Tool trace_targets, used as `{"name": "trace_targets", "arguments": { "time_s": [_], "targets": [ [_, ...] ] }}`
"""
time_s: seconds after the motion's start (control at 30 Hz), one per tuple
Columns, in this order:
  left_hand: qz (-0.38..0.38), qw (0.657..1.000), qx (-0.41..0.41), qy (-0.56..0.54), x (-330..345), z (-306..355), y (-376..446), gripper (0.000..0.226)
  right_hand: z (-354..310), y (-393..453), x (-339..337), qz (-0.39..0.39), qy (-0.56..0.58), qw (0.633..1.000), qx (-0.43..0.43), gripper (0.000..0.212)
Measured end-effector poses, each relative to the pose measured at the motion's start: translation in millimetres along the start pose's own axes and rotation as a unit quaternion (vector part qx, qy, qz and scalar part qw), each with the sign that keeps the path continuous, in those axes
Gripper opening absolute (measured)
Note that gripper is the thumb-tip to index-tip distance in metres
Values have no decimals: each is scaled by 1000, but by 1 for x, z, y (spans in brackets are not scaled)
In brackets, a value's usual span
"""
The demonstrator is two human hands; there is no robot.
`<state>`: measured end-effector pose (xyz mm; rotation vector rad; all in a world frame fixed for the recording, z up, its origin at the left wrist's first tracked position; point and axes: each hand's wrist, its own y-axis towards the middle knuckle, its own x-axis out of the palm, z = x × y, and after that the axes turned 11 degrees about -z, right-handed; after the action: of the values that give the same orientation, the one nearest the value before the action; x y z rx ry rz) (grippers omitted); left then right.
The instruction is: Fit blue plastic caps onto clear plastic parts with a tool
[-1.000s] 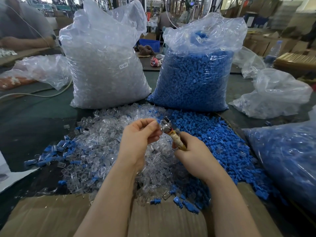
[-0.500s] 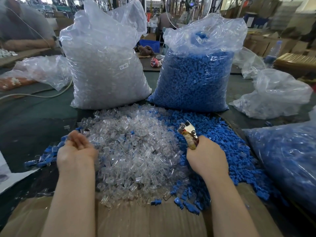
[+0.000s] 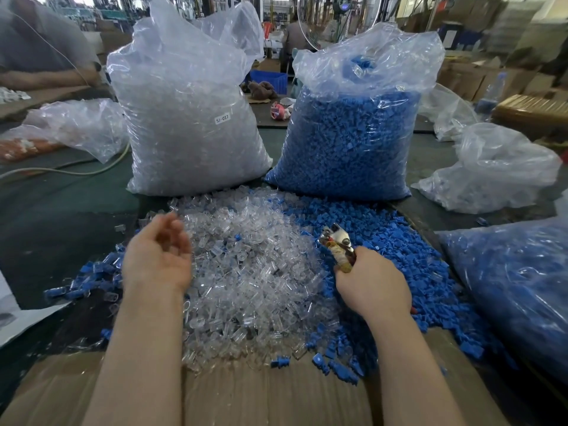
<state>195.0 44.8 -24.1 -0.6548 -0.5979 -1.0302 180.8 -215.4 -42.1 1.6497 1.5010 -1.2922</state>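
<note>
A heap of loose clear plastic parts (image 3: 255,272) covers the table in front of me, with a heap of blue caps (image 3: 408,265) to its right. My left hand (image 3: 156,256) hovers palm-up at the left edge of the clear heap, fingers loosely curled and blurred, nothing visible in it. My right hand (image 3: 372,284) grips the taped handle of a small metal plier-like tool (image 3: 336,242), its jaws pointing up and away between the two heaps. A few finished blue-capped pieces (image 3: 89,275) lie left of my left hand.
A tall bag of clear parts (image 3: 190,118) and a bag of blue caps (image 3: 353,133) stand behind the heaps. Another blue-filled bag (image 3: 516,290) lies at the right. Cardboard (image 3: 276,395) lies under my forearms. A seated person's arm (image 3: 46,78) rests far left.
My hands parted from the middle, where the left met the tool. The left swung out left, then moved right toward the clear heap. The right lowered with the tool.
</note>
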Motion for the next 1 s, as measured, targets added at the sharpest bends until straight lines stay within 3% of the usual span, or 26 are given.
{"name": "trace_targets", "arguments": {
  "time_s": [0.07, 0.13, 0.23, 0.3, 0.33, 0.37, 0.57, 0.73, 1.0],
  "targets": [
    [-83, 983, -21, 163, 18, -6, -9, 8, 0, 0, 0, -1, -1, 1000, -1, 17],
    [-163, 912, -17, 376, 30, -20, -18, 11, -1, 0, 1, -8, -6, 1000, -8, 18],
    [-255, 748, -27, 612, 37, -45, -29, 29, -1, -1, 1, -17, -3, 1000, -15, 20],
    [-253, 621, -11, 742, 43, -61, -33, 47, -2, -1, 0, -21, -6, 1000, -10, 19],
    [-241, 570, 12, 785, 44, -67, -34, 51, -2, -1, -1, -26, -13, 1000, -6, 19],
    [-231, 542, 31, 807, 46, -71, -37, 51, -3, -2, -1, -30, -20, 999, -3, 19],
    [-232, 559, 86, 791, 45, -72, -39, 36, -4, -2, -1, -19, -26, 999, 15, 14],
    [-227, 611, 105, 751, 43, -71, -37, 8, -4, -3, -1, -21, -40, 999, 24, 12],
    [-227, 664, 102, 705, 45, -72, -37, 12, -6, -3, -1, -18, -43, 999, 14, 18]
  ]
}}
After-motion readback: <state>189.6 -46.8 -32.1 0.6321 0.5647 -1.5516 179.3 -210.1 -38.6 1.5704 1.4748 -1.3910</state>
